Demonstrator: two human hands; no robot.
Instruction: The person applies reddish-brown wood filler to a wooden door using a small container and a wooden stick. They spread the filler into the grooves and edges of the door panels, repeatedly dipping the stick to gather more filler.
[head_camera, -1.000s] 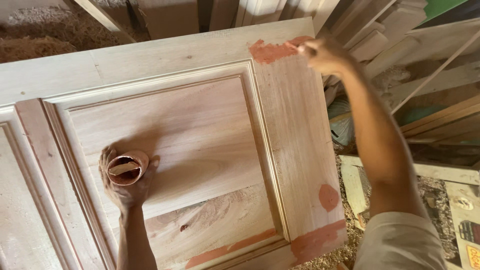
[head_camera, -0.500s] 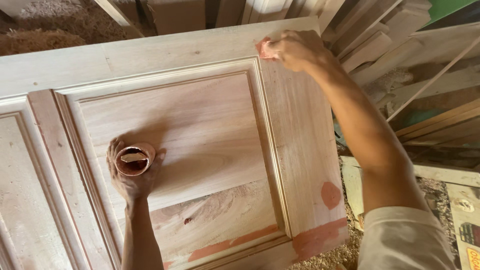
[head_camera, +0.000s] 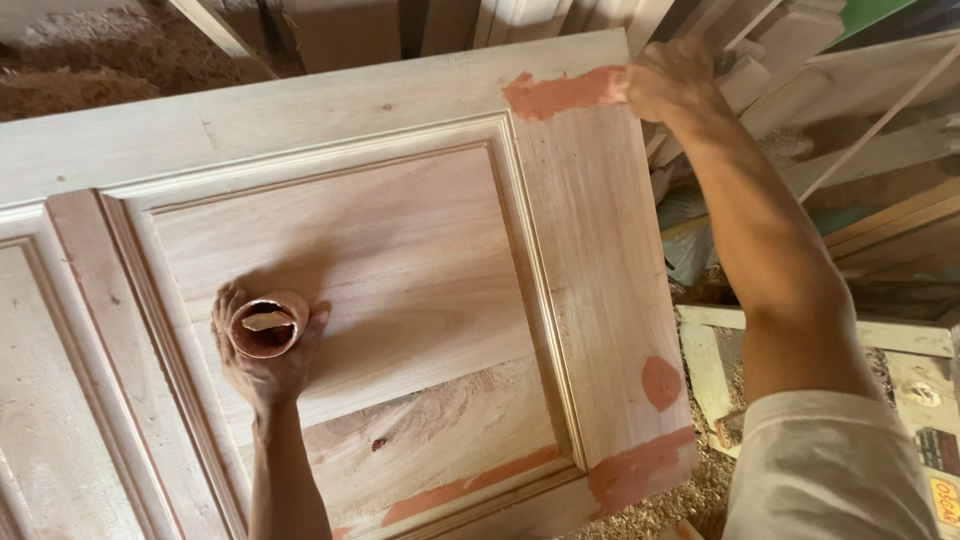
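One door, one cup in left hand's closed grip; right hand's grip unclear.

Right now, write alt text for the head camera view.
A person's right hand spreads reddish filler on the top corner of an unfinished wooden panel door. The left hand holds a small filler-stained cup on the door's panel; more filler patches mark the lower corner.

Single head view, steeply down and close over a wooden door.
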